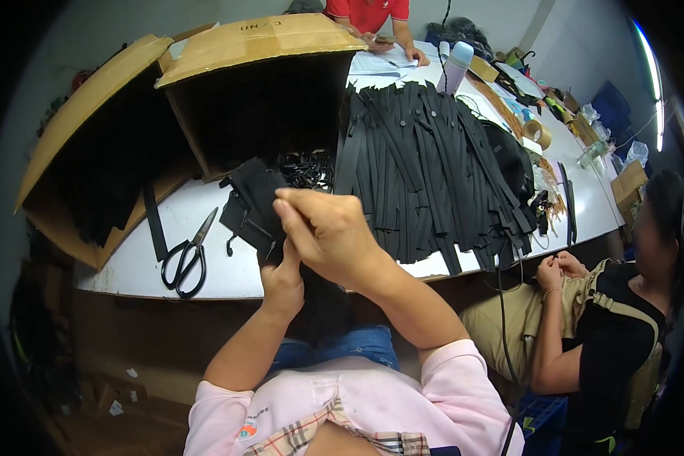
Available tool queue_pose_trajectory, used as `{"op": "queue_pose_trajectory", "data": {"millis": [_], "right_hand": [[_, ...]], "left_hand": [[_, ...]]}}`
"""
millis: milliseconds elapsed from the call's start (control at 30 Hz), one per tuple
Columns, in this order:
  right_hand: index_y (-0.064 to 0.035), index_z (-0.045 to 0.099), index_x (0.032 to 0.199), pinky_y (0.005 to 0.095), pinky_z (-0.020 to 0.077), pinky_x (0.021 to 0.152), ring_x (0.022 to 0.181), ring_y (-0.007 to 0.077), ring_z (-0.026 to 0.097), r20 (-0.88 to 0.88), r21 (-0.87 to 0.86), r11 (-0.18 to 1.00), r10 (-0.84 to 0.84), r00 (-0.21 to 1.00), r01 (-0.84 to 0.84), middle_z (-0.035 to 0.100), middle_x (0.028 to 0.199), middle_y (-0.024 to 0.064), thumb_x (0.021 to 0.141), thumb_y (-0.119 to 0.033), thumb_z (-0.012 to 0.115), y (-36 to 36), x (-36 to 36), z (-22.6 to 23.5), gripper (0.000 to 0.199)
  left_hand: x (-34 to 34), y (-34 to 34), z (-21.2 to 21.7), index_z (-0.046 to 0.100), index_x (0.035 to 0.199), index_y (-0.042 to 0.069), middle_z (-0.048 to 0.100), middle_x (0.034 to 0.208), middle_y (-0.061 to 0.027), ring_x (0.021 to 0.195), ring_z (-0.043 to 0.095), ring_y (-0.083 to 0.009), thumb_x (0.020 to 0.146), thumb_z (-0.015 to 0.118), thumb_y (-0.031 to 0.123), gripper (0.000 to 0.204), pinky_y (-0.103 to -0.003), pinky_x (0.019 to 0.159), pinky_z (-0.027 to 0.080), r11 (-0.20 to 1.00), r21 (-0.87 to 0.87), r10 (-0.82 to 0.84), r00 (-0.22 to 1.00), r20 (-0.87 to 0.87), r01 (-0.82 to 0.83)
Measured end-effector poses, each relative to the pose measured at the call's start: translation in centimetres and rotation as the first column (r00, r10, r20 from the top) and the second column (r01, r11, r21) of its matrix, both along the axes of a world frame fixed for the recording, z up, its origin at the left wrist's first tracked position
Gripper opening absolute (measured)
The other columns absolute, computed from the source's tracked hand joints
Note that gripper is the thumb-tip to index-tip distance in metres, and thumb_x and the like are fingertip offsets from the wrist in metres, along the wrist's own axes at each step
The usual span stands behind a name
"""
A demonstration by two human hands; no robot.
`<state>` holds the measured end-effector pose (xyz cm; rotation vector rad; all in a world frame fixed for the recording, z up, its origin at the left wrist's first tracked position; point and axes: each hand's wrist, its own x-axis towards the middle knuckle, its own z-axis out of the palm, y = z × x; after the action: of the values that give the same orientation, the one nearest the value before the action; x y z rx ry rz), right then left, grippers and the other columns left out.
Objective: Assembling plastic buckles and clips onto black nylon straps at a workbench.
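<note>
Far left: open cardboard box point(99, 152) tipped on its side, dark inside. Next, on the white table point(129, 266), loose black strap point(154, 223) and black-handled scissors point(187, 254), blades closed, untouched. Then heap of small black buckles point(305, 169) at the mouth of the second box.

Step in hand, by the look of it: handling one black webbing piece point(254, 201) lifted above the table edge, sorting or checking it, not yet laid down. Next move seems to call for a steady pinch at both ends and room on the table beside the scissors.

Left hand point(283, 283) below the piece, curled shut around its lower part; fingertips hidden behind fabric, so exact spread not visible. Right hand point(323, 232) above and in front, fingers bent close together, thumb and forefinger pinching the upper edge of the same piece; nearly closed, no gap showing.

Further right: broad fan of long black straps point(425, 175) spread flat, well apart from the hands. Beyond, pale bottle point(454, 67), tape roll point(538, 133). Far right, seated person's hands point(558, 267) together at lap level
</note>
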<state>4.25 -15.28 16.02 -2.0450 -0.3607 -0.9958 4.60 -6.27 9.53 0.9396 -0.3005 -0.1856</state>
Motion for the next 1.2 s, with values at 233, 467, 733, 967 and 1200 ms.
{"op": "queue_pose_trajectory", "data": {"millis": [233,467,733,967,1200], "right_hand": [[-0.0038,0.054,0.107,0.0353,0.046,0.072,0.089,0.0276,0.052,0.074,-0.316,0.943,-0.085,0.994,0.104,0.056,0.096,0.0107,0.073,-0.027,0.064,-2.9,1.8,0.7,0.042],[-0.0014,0.058,0.101,0.036,0.0422,0.08,0.093,0.0289,0.054,-0.188,0.057,0.982,0.189,0.964,-0.182,0.058,0.099,0.0143,0.073,-0.014,0.064,-3.9,1.2,-1.6,0.031],[-0.009,0.06,0.075,0.0456,0.0257,0.095,0.11,0.028,0.04,-0.219,-0.531,0.837,0.017,0.976,-0.134,0.051,0.109,0.0091,0.062,-0.014,0.067,-2.4,-2.7,-1.0,0.016],[-0.0094,0.056,0.068,0.0502,0.0155,0.099,0.112,0.0245,0.037,-0.297,-0.537,0.817,0.049,0.954,-0.209,0.048,0.106,0.0067,0.065,-0.017,0.066,-2.8,-2.6,-2.0,0.013],[-0.0049,0.048,0.065,0.0479,0.0159,0.096,0.099,0.0237,0.045,0.049,-0.605,0.796,0.021,0.999,0.013,0.05,0.093,0.0064,0.06,-0.009,0.059,-2.3,-2.0,-2.7,0.012]], "left_hand": [[0.3,0.9,-0.2,0.052,0.081,0.001,0.05,0.06,-0.0052,0.048,0.05,-0.0145,0.071,0.062,0.004,0.015,-0.027,0.046,0.042,0.862,0.131,-0.472,0.869,-0.148,0.49],[0.7,0.7,-0.8,0.05,0.089,0.002,0.05,0.063,-0.0038,0.047,0.049,-0.0112,0.071,0.061,0.005,0.021,-0.024,0.045,0.042,0.848,0.076,-0.492,0.833,-0.254,0.525],[1.3,0.1,-2.0,0.044,0.112,0.002,0.053,0.099,-0.0067,0.091,0.054,-0.013,0.076,0.057,0.006,0.039,-0.025,0.071,0.048,0.88,0.244,-0.383,0.913,-0.14,0.407],[1.6,0.4,-2.3,0.035,0.119,0.002,0.046,0.112,-0.0105,0.102,0.05,-0.0171,0.074,0.06,0.004,0.052,-0.028,0.08,0.046,0.738,0.488,-0.48,0.871,-0.108,0.467],[1.1,0.2,-1.9,0.04,0.111,0.002,0.053,0.09,-0.0074,0.075,0.057,-0.0136,0.068,0.063,0.001,0.05,-0.024,0.057,0.049,0.836,0.322,-0.461,0.887,-0.028,0.445]]}}
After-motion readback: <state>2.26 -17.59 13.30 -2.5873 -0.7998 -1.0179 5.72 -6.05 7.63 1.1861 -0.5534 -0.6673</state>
